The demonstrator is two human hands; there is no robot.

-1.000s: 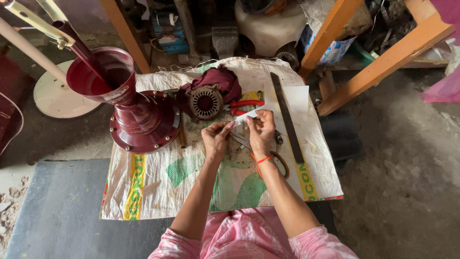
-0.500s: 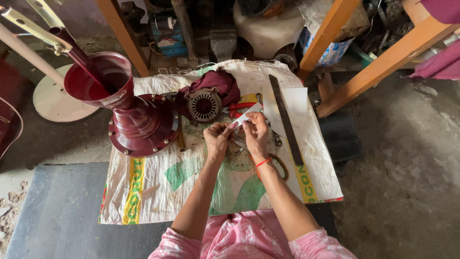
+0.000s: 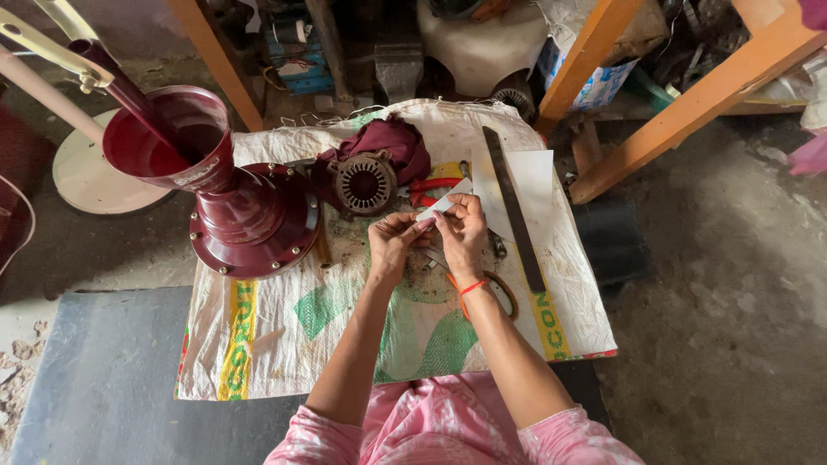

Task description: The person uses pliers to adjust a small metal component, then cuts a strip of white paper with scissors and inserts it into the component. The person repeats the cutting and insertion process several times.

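Your left hand (image 3: 394, 241) and right hand (image 3: 463, 228) pinch a white strip (image 3: 444, 203) together above the sack (image 3: 284, 327), near the stator (image 3: 364, 182).

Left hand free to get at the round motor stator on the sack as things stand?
Probably not straight away: the left hand pinches the white paper strip together with the right hand. The stator lies uncovered just beyond it, nothing between.

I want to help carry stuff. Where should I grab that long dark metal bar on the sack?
Probably near the middle of the metal bar, coming from its right side. It lies flat and bare there on white paper, while both hands work close on its left.
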